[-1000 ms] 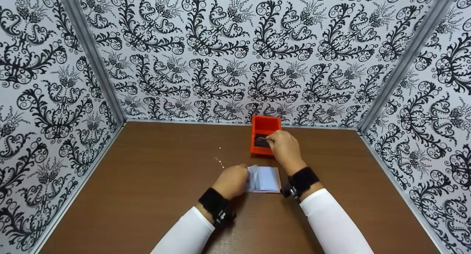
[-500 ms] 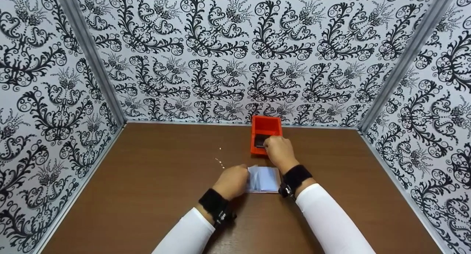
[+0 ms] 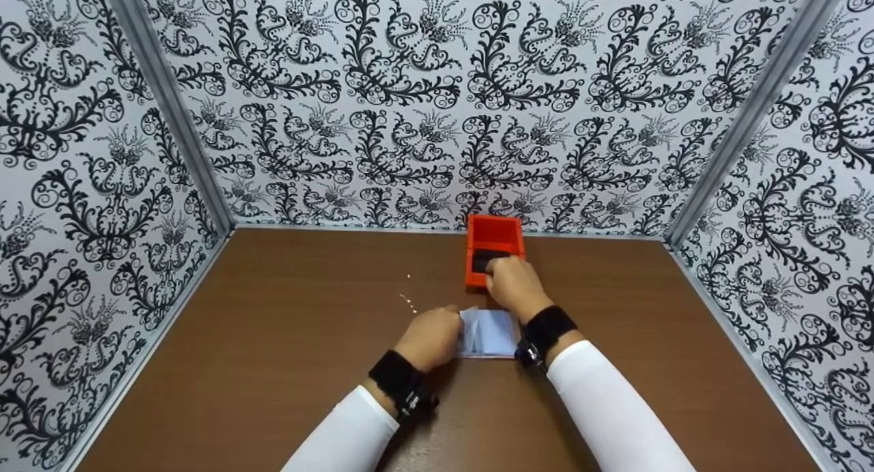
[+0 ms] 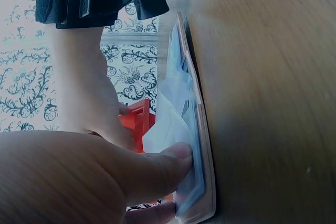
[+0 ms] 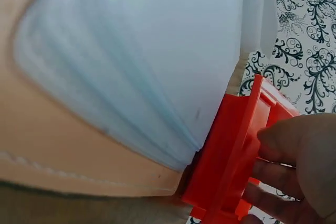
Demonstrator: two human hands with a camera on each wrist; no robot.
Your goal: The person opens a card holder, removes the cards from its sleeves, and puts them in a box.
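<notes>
A card holder [image 3: 497, 332] with clear plastic sleeves and a tan cover lies spread on the table. My left hand [image 3: 430, 335] pinches its left-side sleeves; in the left wrist view the thumb [image 4: 176, 156] presses on the raised sleeves [image 4: 170, 119]. Beyond the holder stands a red box [image 3: 495, 229] with dark, flat card-like pieces [image 3: 486, 259] inside. My right hand [image 3: 515, 287] is over the box's front right corner. In the right wrist view its fingers [image 5: 278, 177] are loosely bent at the red wall [image 5: 231, 150], thumb and fingers apart, and nothing shows between them.
Small pale crumbs [image 3: 408, 300] are scattered on the brown table [image 3: 307, 322] left of the box. Patterned walls [image 3: 410, 117] with grey corner posts [image 3: 171, 103] enclose the table at the back and sides. The box stands near the back wall.
My right hand has moved slightly left and toward me over the box; the thin piece it pinched a second ago no longer shows in its fingers. The left hand stays on the sleeves.
</notes>
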